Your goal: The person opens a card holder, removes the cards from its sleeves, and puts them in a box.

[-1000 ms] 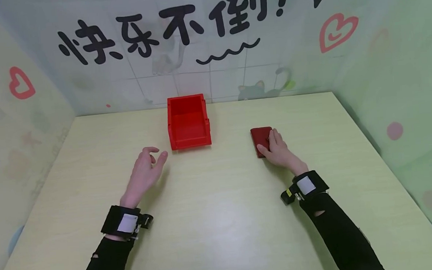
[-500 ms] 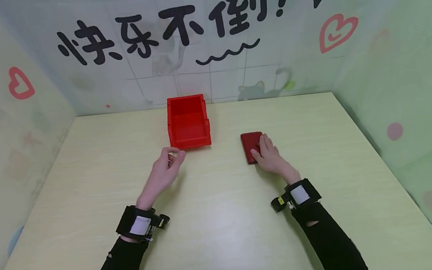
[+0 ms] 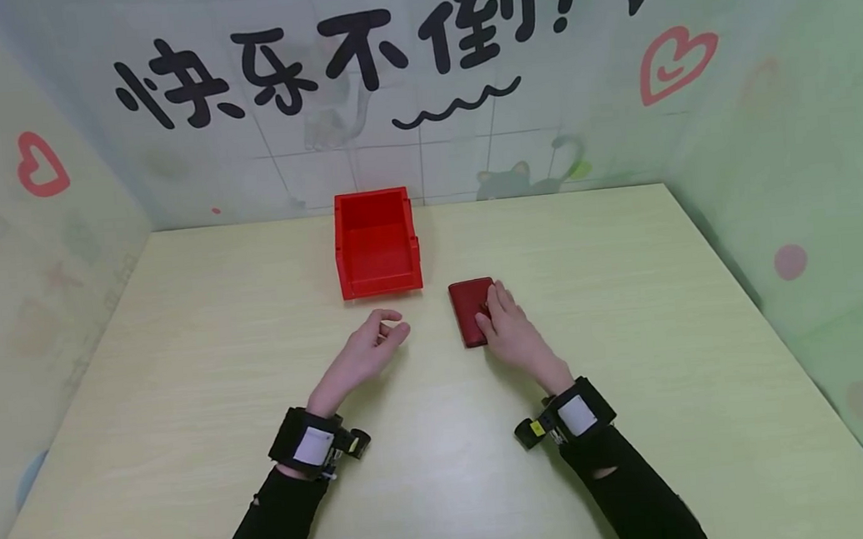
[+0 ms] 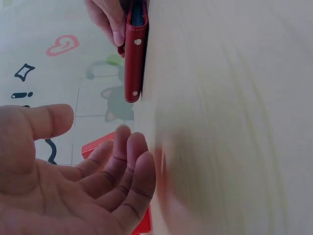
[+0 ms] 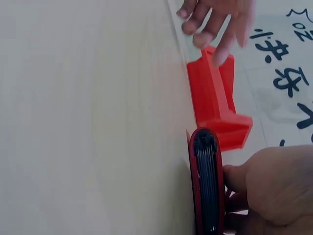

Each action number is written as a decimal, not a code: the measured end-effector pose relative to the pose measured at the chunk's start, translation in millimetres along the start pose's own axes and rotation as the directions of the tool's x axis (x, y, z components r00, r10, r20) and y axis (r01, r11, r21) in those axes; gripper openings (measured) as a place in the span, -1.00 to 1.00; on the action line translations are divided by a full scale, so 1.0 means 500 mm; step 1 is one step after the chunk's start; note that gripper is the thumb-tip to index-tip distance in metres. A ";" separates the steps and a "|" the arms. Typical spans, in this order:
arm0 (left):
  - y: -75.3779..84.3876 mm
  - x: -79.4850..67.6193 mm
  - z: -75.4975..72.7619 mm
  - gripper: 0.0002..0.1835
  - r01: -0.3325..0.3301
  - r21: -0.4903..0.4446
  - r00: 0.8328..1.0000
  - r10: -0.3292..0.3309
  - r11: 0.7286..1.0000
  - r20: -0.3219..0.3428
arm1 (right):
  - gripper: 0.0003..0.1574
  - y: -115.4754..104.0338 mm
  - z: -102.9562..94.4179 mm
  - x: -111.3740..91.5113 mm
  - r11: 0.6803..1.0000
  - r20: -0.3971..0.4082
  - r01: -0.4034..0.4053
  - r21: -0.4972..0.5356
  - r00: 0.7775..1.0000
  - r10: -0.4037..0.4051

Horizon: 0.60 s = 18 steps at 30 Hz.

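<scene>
A dark red card holder point(image 3: 472, 312) with metal snaps lies on the table, right of centre. My right hand point(image 3: 514, 335) rests on its right part, thumb on the cover and fingers pointing away from me. Dark sleeves show along the edge of the card holder point(image 5: 206, 181) in the right wrist view. My left hand point(image 3: 368, 349) hovers just in front of the red bin, holding nothing. In the left wrist view the fingers of the left hand point(image 4: 73, 191) are loosely bent, with the thumb apart and the card holder point(image 4: 134, 63) beyond them.
A red open plastic bin point(image 3: 378, 256) stands at the back of the pale wooden table point(image 3: 251, 274), left of centre. Printed walls point(image 3: 787, 194) bound the table at the back and both sides.
My right hand has slid the card holder leftward and slightly towards me. The left hand has moved right, past the bin's front. The bin has stayed put.
</scene>
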<state>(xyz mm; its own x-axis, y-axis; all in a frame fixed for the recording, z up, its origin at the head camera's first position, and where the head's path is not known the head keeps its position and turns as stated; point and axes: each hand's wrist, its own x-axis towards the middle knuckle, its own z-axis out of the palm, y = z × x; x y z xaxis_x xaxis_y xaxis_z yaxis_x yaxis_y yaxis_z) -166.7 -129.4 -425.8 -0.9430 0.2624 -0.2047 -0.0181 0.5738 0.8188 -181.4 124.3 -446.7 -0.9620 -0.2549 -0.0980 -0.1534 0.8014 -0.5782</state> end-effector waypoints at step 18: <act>0.007 0.028 0.046 -0.61 0.006 0.059 1.000 -0.008 0.998 0.029 | -0.39 -0.056 0.057 -0.031 0.981 -0.241 0.130 -0.145 0.957 -0.162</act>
<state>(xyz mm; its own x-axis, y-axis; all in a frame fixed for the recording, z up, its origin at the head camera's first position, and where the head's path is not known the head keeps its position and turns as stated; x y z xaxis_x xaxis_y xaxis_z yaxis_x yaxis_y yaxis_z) -172.2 -106.0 -438.1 -0.9328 0.2802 -0.2266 -0.0044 0.6199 0.7847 -155.7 90.3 -451.9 -0.9500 -0.2435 0.1953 -0.3081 0.8316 -0.4620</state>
